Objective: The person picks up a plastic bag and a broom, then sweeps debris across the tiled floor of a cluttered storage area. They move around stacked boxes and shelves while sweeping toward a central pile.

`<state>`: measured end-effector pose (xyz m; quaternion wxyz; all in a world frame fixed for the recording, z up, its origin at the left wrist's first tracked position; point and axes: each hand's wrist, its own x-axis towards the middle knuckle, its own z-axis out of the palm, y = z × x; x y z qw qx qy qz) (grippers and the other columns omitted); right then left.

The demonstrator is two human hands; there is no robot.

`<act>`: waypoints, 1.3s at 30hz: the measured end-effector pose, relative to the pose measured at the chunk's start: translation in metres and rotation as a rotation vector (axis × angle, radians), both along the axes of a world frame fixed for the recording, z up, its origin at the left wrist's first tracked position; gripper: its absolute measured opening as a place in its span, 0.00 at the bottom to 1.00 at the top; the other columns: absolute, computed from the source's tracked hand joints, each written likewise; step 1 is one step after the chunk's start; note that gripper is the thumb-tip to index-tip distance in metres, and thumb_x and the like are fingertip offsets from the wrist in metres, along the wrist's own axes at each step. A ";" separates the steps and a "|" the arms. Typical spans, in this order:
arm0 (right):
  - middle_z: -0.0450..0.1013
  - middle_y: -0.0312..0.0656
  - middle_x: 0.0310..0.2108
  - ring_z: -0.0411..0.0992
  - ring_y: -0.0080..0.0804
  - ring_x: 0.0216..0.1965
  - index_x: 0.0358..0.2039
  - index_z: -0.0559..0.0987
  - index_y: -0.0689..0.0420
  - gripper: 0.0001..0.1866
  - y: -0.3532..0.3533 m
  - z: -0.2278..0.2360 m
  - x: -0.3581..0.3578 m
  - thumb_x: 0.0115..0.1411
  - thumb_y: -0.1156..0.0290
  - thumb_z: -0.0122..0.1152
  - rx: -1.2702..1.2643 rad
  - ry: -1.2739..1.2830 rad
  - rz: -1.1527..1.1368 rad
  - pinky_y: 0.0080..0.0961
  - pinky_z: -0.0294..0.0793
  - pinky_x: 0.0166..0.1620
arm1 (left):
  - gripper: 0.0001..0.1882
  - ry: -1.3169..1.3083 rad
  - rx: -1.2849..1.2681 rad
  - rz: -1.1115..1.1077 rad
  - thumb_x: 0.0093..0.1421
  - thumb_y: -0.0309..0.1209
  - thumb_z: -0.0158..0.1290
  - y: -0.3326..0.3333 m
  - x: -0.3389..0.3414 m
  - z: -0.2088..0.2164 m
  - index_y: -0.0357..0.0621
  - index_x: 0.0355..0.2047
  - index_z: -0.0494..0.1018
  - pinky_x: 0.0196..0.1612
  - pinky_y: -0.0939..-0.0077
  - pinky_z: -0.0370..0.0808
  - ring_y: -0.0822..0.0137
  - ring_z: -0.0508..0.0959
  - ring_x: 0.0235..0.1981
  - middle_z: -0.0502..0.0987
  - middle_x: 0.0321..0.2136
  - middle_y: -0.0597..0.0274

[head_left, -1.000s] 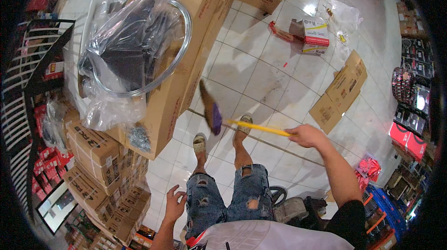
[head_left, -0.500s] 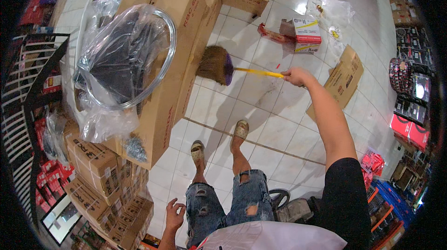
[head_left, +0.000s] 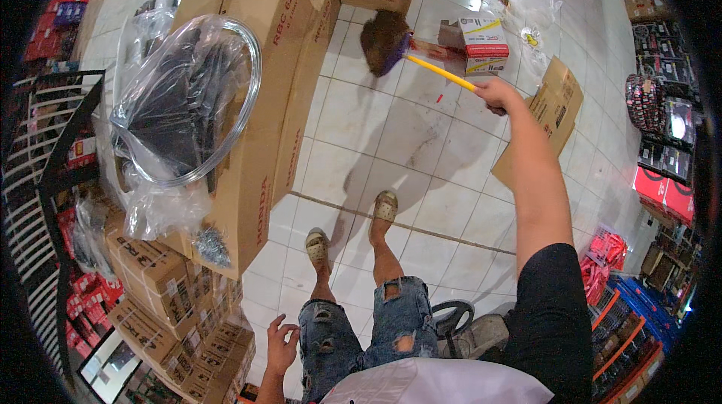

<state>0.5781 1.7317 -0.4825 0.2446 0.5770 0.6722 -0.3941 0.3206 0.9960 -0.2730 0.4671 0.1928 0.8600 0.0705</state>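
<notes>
My right hand (head_left: 499, 95) is closed round the yellow handle of a broom (head_left: 444, 74), my arm stretched out ahead. The broom's brown bristles, with a purple collar, point left toward the large cartons and look to be just over the tiled floor (head_left: 421, 148) or touching it. Beyond the collar lies a crumpled reddish wrapper (head_left: 430, 50), partly hidden by the broom. Beside it stands a white, red and yellow box (head_left: 483, 46). Low beside my left thigh hangs my left hand (head_left: 281, 345), its fingers loosely bent and apart, holding nothing.
Large cardboard cartons (head_left: 282, 88) stand left, with a plastic-wrapped black part and a clear hose coil (head_left: 256, 95) on top. Smaller strapped cartons (head_left: 154, 276) are stacked nearer. A flattened cardboard piece (head_left: 555, 107), clear plastic (head_left: 534, 1) and a small red scrap (head_left: 440, 98) lie on the floor.
The broom head has swung away from me and to the right, off the carton's side and up toward the reddish wrapper. My right hand has shifted slightly right and forward; my left hand stays low.
</notes>
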 end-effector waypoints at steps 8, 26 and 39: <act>0.76 0.46 0.23 0.72 0.34 0.18 0.57 0.78 0.41 0.19 -0.017 0.047 0.131 0.67 0.57 0.55 0.142 -0.138 -0.042 0.37 0.75 0.27 | 0.06 -0.014 0.043 -0.016 0.59 0.30 0.60 -0.010 0.006 -0.014 0.47 0.37 0.80 0.62 0.54 0.63 0.44 0.64 0.62 0.66 0.60 0.45; 0.80 0.46 0.41 0.78 0.49 0.42 0.57 0.77 0.35 0.19 -0.346 0.077 0.165 0.66 0.54 0.54 -0.203 -0.023 0.049 0.46 0.77 0.46 | 0.08 -0.014 0.122 -0.160 0.60 0.31 0.59 0.061 -0.018 -0.034 0.47 0.39 0.78 0.62 0.50 0.63 0.43 0.65 0.61 0.67 0.59 0.43; 0.81 0.44 0.40 0.79 0.46 0.43 0.43 0.85 0.43 0.13 0.037 0.122 0.171 0.62 0.56 0.60 0.226 -0.515 0.148 0.44 0.80 0.43 | 0.08 -0.007 0.125 -0.290 0.60 0.32 0.60 0.166 -0.081 -0.089 0.46 0.39 0.79 0.61 0.52 0.65 0.41 0.68 0.59 0.70 0.56 0.39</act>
